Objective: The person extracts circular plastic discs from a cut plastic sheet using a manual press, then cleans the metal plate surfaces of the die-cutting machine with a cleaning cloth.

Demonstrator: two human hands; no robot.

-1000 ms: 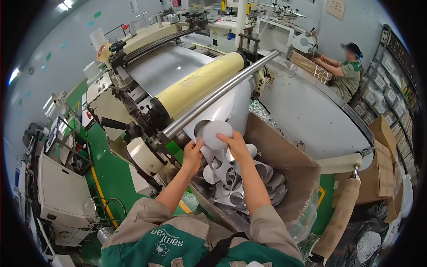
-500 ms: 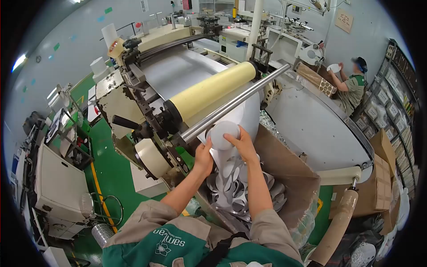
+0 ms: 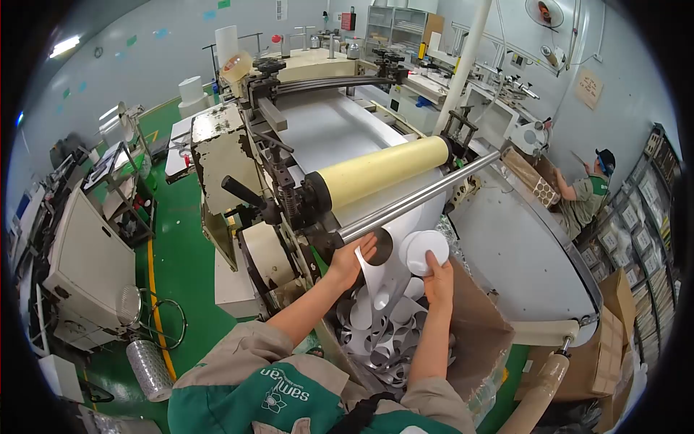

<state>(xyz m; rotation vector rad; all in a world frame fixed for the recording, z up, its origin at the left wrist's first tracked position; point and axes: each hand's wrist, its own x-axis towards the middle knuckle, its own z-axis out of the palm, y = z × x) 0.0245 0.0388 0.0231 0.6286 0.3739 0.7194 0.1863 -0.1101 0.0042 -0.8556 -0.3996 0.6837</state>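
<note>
In the head view, my right hand (image 3: 438, 282) grips white round discs (image 3: 423, 252), its thumb on the near face. There appear to be two or more overlapping. My left hand (image 3: 350, 265) is at the edge of a white punched sheet (image 3: 374, 277), with a strip of it between thumb and fingers. Beside those fingers a round hole in the sheet shows dark. The sheet hangs below a steel bar (image 3: 419, 197) and a yellow roller (image 3: 387, 172). Beneath both hands, a brown carton (image 3: 479, 307) holds a tangle of punched white scrap (image 3: 390, 336).
A grey sloping panel (image 3: 528, 246) lies to the right. At the left stand a pale cabinet (image 3: 94, 260) and a wire-framed stool (image 3: 130, 305) on the green floor (image 3: 170, 267). A co-worker (image 3: 593, 192) is at the far right, near shelves (image 3: 643, 224).
My right hand has moved right with the discs, apart from my left hand, which now shows at the sheet's edge. The view has shifted, and the co-worker's hands have moved.
</note>
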